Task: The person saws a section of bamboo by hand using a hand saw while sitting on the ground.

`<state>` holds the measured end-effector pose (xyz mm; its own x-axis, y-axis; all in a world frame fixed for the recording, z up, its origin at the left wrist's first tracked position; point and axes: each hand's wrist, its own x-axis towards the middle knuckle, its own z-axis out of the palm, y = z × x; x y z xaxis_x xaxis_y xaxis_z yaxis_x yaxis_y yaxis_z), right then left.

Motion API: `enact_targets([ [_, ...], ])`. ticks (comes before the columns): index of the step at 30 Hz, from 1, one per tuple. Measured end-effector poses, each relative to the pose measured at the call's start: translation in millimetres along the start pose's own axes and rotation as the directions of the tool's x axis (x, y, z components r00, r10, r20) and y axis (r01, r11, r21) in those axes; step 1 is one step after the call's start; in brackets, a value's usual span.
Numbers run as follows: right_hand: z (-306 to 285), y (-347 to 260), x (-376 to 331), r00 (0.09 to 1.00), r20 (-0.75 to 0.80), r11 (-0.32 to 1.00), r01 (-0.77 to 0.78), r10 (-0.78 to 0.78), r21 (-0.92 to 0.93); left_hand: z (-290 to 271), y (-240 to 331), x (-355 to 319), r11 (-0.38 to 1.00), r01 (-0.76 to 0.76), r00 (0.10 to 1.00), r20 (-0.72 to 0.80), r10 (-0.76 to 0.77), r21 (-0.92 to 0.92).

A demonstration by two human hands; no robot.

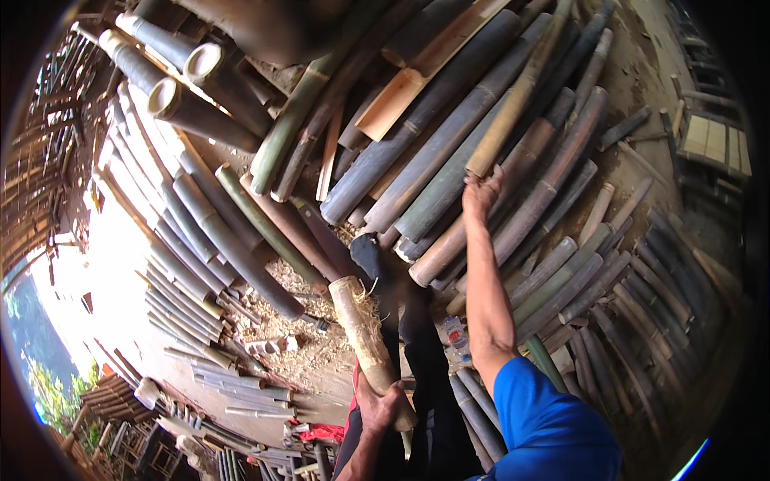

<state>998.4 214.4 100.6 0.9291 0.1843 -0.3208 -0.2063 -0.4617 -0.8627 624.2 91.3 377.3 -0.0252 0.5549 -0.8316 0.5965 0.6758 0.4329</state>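
Observation:
My left hand [380, 407] is wrapped round the lower part of a short, thick bamboo tube [358, 325]. Pale, scraped skin and curled shavings show on its upper part, and it slants across my dark-trousered legs. Stretched far forward, my right hand [483, 191] closes on the near end of a long yellow-brown bamboo pole [513, 112]. That pole lies on top of a pile of dark bamboo poles [437, 180]. A split bamboo half [393, 100] with a pale inner face rests in the same pile.
Shavings [321, 353] cover the ground left of my legs. More bamboo lengths [216, 224] lie in rows at the left, and stacked short pieces [561, 280] fill the right. A plastic bottle [455, 333] stands by my right leg. Red cloth [321, 433] lies at the lower left.

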Motion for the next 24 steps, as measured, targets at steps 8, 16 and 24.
enact_targets([
  [8, 2.3, -27.8, -74.7, 0.92, 0.207, 0.551, 0.368, -0.332, -0.75, -1.7, 1.4, 1.2, 0.992, 0.087, 0.996, 0.042, -0.083, -0.095],
  [16, 43.5, -51.0, -59.7, 0.875, 0.246, 0.363, 0.408, -0.416, -0.838, 6.2, -28.1, 4.9, 0.973, 0.061, 0.998, 0.013, -0.06, -0.222],
  [24, 65.0, -55.7, -85.7, 0.756, 0.486, 0.369, 0.645, -0.439, -0.67, 3.9, -11.1, 3.1, 0.932, 0.104, 0.993, -0.016, -0.117, -0.347],
])
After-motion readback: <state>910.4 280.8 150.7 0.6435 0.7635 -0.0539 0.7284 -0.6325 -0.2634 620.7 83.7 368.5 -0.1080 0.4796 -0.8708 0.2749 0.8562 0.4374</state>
